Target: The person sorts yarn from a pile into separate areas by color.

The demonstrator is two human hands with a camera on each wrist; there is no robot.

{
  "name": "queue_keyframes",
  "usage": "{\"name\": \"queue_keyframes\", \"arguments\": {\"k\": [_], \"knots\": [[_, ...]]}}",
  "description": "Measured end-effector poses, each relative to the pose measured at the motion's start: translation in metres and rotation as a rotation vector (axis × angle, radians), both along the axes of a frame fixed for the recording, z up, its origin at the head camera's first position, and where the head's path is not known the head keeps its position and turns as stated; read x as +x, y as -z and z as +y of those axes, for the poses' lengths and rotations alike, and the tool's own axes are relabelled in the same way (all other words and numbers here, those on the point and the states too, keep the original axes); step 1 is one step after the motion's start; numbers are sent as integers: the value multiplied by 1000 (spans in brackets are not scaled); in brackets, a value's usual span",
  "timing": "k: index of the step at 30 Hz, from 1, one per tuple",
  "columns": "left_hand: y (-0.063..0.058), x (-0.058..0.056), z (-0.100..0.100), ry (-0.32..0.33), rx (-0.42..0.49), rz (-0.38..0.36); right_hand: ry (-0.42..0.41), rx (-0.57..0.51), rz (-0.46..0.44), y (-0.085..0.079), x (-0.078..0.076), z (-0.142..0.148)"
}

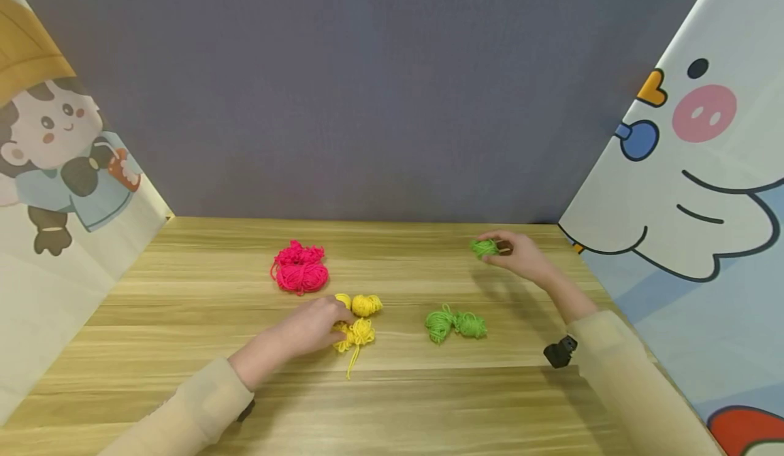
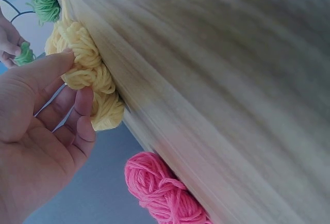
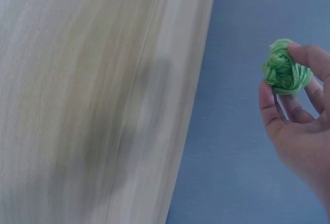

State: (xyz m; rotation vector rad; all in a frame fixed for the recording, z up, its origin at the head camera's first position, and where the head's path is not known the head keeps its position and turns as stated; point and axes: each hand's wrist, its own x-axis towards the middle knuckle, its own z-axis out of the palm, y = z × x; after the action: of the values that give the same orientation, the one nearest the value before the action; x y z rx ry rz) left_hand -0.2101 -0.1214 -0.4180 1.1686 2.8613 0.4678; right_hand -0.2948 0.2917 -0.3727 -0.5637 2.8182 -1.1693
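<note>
My left hand [image 1: 309, 328] pinches a yellow yarn ball [image 2: 85, 61] between thumb and fingertips, low over the table. A loose yellow strand trails from it toward me. Just beyond lies another yellow yarn ball [image 1: 366, 305], with more yellow yarn partly hidden by my fingers. At the back right, my right hand [image 1: 520, 257] holds a small green yarn ball [image 3: 285, 69] by thumb and fingertips, raised above the table with a shadow below. Two more green yarn balls, one on the left [image 1: 439, 324] and one on the right [image 1: 470, 324], sit side by side nearer me.
Bright pink yarn balls [image 1: 300, 275] lie bunched together at the back left of the wooden table [image 1: 392, 408]. A grey panel [image 1: 367, 102] rises along the far edge. Printed cartoon panels stand on the left [image 1: 73, 292] and right [image 1: 649, 306].
</note>
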Motion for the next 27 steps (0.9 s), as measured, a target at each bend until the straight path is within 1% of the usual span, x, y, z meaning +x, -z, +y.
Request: {"name": "queue_keyframes", "arguments": {"k": [12,22,25,27], "knots": [[1,0,-1,-10,-2,4,-17,-24,45,-13,23,1],[1,0,-2,-6,2,-8,-41,-52,95,-15,42,-1],[0,-1,-2,0,6,-5,-60,-56,111,-14,51,-4],[1,-1,-2,4,7,0,-87,-65,131,-13,57,-7]]}}
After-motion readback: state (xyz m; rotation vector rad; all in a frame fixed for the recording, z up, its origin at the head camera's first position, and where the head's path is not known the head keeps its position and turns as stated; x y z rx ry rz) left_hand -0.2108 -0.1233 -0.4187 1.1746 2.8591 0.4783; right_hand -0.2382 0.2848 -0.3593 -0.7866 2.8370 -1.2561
